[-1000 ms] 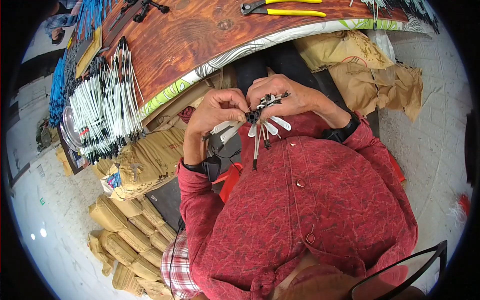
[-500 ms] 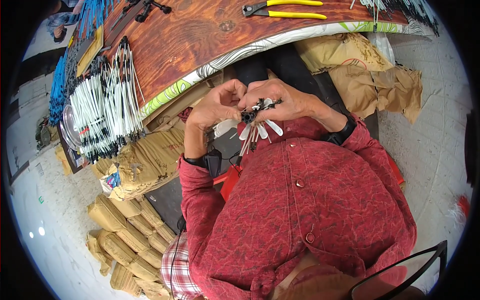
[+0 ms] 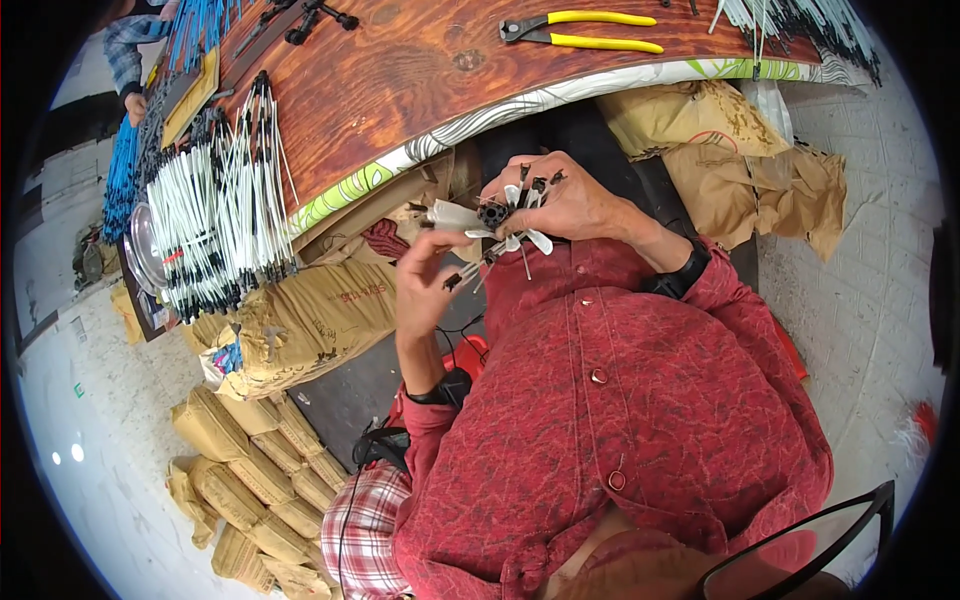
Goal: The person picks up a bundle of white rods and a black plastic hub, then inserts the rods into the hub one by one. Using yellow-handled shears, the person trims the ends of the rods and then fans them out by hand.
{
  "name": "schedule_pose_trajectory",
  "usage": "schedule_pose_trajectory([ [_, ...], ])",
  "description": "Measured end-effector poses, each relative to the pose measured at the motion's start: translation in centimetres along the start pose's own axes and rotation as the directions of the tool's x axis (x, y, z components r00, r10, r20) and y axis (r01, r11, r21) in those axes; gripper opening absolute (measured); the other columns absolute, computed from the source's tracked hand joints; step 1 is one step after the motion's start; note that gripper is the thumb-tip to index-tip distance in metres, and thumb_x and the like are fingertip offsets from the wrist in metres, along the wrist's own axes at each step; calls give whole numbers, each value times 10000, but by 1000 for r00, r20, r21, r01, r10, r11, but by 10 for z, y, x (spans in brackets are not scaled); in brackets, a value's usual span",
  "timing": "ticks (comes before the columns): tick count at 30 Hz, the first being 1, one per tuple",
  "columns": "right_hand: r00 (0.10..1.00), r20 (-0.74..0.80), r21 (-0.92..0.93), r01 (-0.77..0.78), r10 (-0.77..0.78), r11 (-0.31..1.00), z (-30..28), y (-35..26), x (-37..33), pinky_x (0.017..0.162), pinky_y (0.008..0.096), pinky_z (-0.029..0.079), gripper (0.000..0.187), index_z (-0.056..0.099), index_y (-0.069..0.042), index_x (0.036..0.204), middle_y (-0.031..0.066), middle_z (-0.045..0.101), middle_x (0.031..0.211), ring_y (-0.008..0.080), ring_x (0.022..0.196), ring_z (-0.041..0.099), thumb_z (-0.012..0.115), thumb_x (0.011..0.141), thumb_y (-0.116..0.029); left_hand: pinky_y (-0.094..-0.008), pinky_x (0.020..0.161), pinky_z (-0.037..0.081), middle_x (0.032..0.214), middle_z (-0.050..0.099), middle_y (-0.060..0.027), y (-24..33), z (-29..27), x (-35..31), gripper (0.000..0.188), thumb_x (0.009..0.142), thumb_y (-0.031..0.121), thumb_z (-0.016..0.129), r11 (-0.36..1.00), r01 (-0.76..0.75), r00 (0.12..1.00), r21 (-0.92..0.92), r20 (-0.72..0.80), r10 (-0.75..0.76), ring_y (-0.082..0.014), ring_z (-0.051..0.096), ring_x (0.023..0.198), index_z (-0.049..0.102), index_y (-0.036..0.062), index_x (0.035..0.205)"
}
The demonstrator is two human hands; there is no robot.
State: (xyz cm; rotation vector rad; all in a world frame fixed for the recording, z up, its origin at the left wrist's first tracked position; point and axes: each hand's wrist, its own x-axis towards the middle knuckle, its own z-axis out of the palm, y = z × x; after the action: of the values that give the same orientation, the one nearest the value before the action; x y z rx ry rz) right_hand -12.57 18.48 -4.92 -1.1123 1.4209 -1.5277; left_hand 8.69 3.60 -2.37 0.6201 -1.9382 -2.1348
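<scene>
Over my lap, my right hand (image 3: 570,200) is closed round a black round hub (image 3: 491,214) with white ribs spreading from it. Some ribs are flat white blades and others thin rods, several with black tips. My left hand (image 3: 424,285) is just to the left of the hub, thumb and fingers apart. One black-tipped rod (image 3: 453,282) reaches close to its thumb, and a white blade lies near its fingertips. Whether the left fingers touch either is hard to tell. The right fingers behind the hub are partly hidden.
End-cutting pliers with yellow handles (image 3: 600,30) lie on the wooden table (image 3: 400,85). Bundled white rods (image 3: 190,220) and blue rods (image 3: 122,180) are at the left. Another person's hand (image 3: 135,107) is beyond them. Brown sacks (image 3: 320,315) stand below the table edge.
My left hand has come away from the hub, down and left, its fingers parting. The right hand still holds the hub, whose ribs are now spread differently. Another person's hand has come over the blue rods.
</scene>
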Motion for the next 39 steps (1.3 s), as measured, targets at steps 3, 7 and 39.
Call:
schedule_pose_trajectory([
  [3, 991, -44, -24, -125, 124, 992, 1, -9, 2, 828, 298, 523, 263, 717, 6, 971, 72, 732, 982, 157, 934, 652, 830, 733, -1, -356, 948, 462, 1082, 631, -86, 15, 21, 4, 592, 709, 241, 892, 980, -95, 992, 175, -62, 107, -214, 607, 1028, 637, -22, 1174],
  [7, 968, -144, -37, -213, 206, 976, 7, -12, 2, 839, 289, 529, 263, 725, 4, 981, 67, 723, 957, 139, 919, 663, 831, 739, -2, -360, 922, 474, 1059, 633, -108, 37, 45, 12, 742, 627, 299, 930, 845, -161, 969, 510, -80, 233, -245, 623, 1010, 641, -17, 1233],
  [39, 938, -342, -156, -111, 51, 981, 23, -1, 4, 623, 387, 495, 300, 668, -7, 871, 160, 634, 768, 300, 689, 656, 849, 702, -176, -271, 747, 488, 943, 634, -40, 28, 41, 39, 473, 777, 106, 843, 830, -148, 959, 537, -127, 253, -136, 603, 833, 671, -29, 1197],
])
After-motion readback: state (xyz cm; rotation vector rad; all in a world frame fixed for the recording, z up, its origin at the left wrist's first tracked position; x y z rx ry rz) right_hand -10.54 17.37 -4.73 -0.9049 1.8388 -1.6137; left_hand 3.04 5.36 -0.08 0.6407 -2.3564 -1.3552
